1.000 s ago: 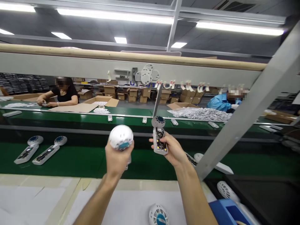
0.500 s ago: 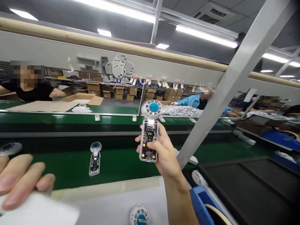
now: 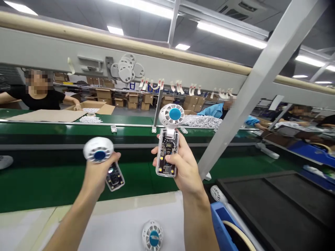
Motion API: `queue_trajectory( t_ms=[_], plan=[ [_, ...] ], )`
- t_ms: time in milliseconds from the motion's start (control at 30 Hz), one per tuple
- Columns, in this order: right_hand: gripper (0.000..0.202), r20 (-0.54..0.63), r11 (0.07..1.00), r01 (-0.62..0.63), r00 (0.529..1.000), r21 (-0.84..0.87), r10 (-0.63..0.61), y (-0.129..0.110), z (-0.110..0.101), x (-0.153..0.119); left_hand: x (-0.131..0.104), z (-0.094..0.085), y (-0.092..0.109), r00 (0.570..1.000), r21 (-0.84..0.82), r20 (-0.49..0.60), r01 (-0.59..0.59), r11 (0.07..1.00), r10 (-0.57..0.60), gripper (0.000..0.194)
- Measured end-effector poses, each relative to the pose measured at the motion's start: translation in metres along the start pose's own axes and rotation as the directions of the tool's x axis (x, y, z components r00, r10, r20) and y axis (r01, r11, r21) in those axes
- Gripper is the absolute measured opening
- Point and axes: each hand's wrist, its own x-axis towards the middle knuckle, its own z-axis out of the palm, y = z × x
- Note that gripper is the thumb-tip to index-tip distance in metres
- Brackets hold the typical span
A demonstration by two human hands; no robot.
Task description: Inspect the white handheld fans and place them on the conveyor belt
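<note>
Holding two handheld fans up over the green conveyor belt (image 3: 52, 181); everything below placed relative to that belt. Far side of belt, left: a person in a black top (image 3: 39, 97) at flat cardboard (image 3: 47, 115). Left hand (image 3: 98, 172) above belt, clenched round the handle of the left fan (image 3: 103, 158); round white head with blue hub tilted left, open circuit-board end pointing down-right. Right hand (image 3: 181, 167) above belt's near edge, gripping the right fan (image 3: 169, 143) upright; thumb across the clear handle, board visible inside, head on top. Near side of belt, on the white worktop (image 3: 125, 226): a loose fan head (image 3: 152, 236), between the two forearms. Right of it, a blue bin (image 3: 225, 226) and black tray (image 3: 274, 209). Far side, right: a person in a blue sleeve (image 3: 214, 111) by a pile of white parts (image 3: 204, 121).
</note>
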Motion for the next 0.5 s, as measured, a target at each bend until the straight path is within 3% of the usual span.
queue_trajectory(
  t_ms=[33, 100, 200, 267, 367, 500],
  plan=[
    [0.076, 0.000, 1.000, 0.003, 1.000, 0.002, -0.003, -0.001, 0.000, -0.001, 0.007, 0.011, -0.015, 0.996, 0.095, 0.074, 0.046, 0.994, -0.053, 0.043],
    [0.074, -0.005, 1.000, 0.007, 1.000, -0.002, -0.007, -0.004, 0.002, -0.002, 0.022, 0.023, -0.046, 0.991, 0.209, 0.102, 0.064, 0.976, -0.087, 0.037],
    [0.073, -0.009, 1.000, 0.002, 1.000, -0.004, -0.002, -0.008, 0.003, -0.003, 0.038, 0.022, -0.087, 0.989, 0.371, 0.108, 0.050, 0.927, -0.096, 0.028],
    [0.074, -0.007, 1.000, 0.002, 1.000, 0.015, -0.002, -0.011, 0.003, -0.004, 0.045, 0.017, -0.104, 0.994, 0.489, 0.075, 0.030, 0.872, -0.075, 0.033],
    [0.068, 0.024, 0.999, 0.020, 0.999, 0.046, -0.021, -0.013, 0.001, -0.006, 0.051, 0.007, -0.115, 0.999, 0.651, 0.026, 0.004, 0.759, -0.027, 0.044],
    [0.064, 0.061, 0.996, 0.050, 0.997, 0.076, -0.055, -0.014, -0.001, -0.008, 0.048, 0.002, -0.109, 0.995, 0.782, 0.054, -0.094, 0.616, 0.083, 0.060]
  ],
)
